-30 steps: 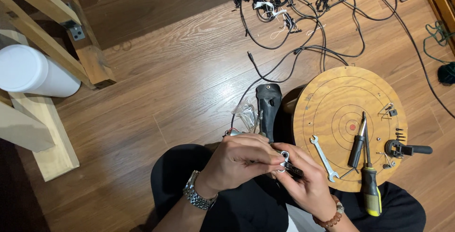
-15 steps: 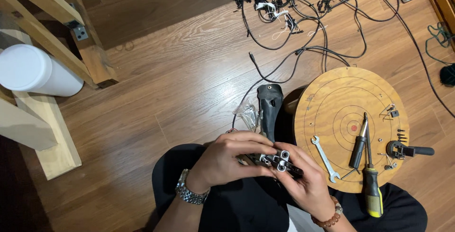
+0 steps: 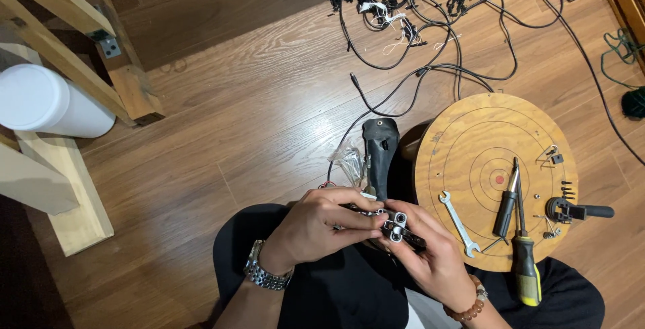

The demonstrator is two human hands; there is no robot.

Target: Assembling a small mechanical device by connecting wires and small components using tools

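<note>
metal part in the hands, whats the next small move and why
Probably steady the small metal part in the right hand while the left hand fingers work it: both hands pinch it over the lap, and the tools lie unused on the round wooden board.

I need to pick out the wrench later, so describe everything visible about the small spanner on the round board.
The spanner is a slim, silvery, metal-looking tool with an open jaw at each end. It lies flat on the round wooden board, near its lower left edge, running diagonally from upper left to lower right. No hand touches it; the right hand is close on its left. A black-handled screwdriver lies just to its right, apart from it.
</note>
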